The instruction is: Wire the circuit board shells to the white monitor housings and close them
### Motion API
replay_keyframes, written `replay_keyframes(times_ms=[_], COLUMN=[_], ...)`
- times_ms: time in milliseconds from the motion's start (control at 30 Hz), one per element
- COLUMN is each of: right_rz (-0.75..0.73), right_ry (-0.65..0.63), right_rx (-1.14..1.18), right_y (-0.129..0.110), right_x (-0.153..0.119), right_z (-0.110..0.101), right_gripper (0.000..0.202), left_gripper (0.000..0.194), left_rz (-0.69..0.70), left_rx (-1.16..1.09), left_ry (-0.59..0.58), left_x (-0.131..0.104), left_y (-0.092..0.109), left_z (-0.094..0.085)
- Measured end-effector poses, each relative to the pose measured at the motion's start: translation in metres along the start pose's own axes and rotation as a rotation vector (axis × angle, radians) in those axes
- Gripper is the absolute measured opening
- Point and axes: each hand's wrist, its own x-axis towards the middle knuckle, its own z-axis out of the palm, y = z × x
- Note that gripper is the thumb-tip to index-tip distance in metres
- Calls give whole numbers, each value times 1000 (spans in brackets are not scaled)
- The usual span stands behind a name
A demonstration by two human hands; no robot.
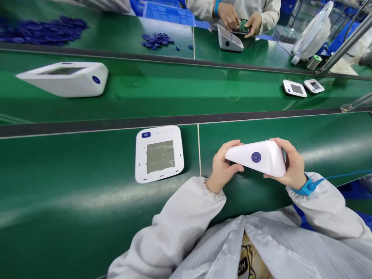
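Between my two hands is a white wedge-shaped device housing (270, 157), its side with a round dark-blue port turned toward me. My left hand (225, 164) grips the thin end, thumb below and fingers above. Around the thick end is my right hand (292, 162), with a blue strap on that wrist. The housing's screen side is hidden from me. To the left on the green bench lies a white device face panel (139, 155) with a grey display window and a blue button; neither hand touches it.
Beyond a dark rail, a white device (84, 83) stands on the green belt at left, and two smaller units (295, 89) lie at right. Across it, a co-worker's hands (229, 17) hold a circuit board. Blue round parts (43, 31) are heaped at far left.
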Motion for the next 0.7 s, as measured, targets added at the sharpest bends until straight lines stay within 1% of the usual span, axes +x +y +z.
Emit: replay_keyframes(times_ms=[67, 167, 300, 367, 433, 533, 633, 700], right_rz=[-22, -58, -97, -80, -58, -60, -73, -53], right_ry=[-10, -45, -197, -230, -217, -151, -95, -81], right_rx=[17, 66, 70, 47, 37, 59, 80, 90], right_y=[1, 3, -2, -7, -11, -14, -14, -14], right_x=[2, 4, 8, 11, 12, 11, 9, 8], right_z=[3, 2, -4, -5, -5, -2, 2, 3], right_gripper=[90, 90, 73, 67, 63, 56, 49, 46], left_gripper=[72, 68, 64, 63, 62, 60, 58, 56], left_rz=[-18, -1, 24, 38, 58, 84, 91, 80], left_rx=[-34, 24, 170, 243, 299, 355, 366, 379], left_ry=[36, 78, 104, 110, 121, 137, 156, 162], left_x=[1, 1, -2, -4, -5, -5, -5, -6], left_y=[2, 8, 19, 26, 31, 37, 40, 41], left_z=[0, 1, 2, 3, 4, 5, 7, 8])
